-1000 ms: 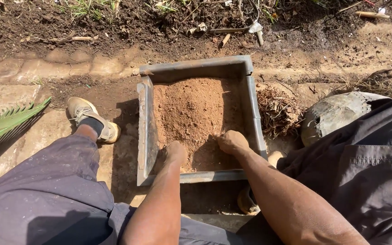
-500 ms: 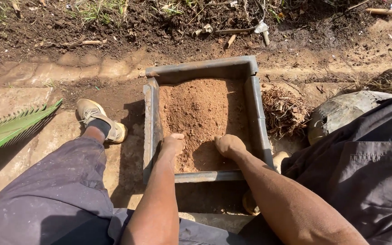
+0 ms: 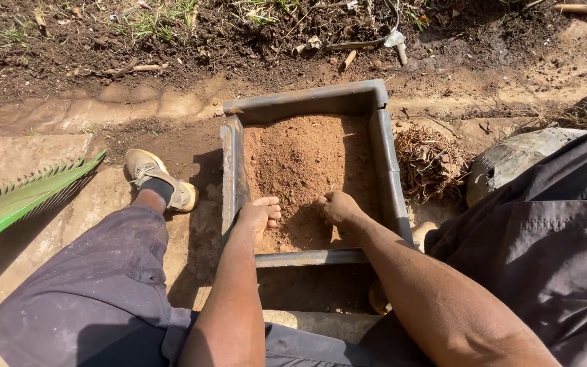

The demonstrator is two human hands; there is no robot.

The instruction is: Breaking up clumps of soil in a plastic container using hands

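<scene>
Head view, left to right: green palm frond [image 3: 25,197], tan shoe [image 3: 154,178], left hand [image 3: 261,213] flat, fingers together on reddish soil [image 3: 304,170] inside grey metal frame [image 3: 234,173]; right hand [image 3: 338,207] curled, pressing soil; likely spilling over low near rail if pushed hard

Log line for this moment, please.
left hand: flat on soil | right hand: fist in soil | frame: on ground

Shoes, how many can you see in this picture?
2: a tan shoe left of the grey mould, fully visible; a second shoe just right of it, mostly hidden behind the right forearm.
</scene>
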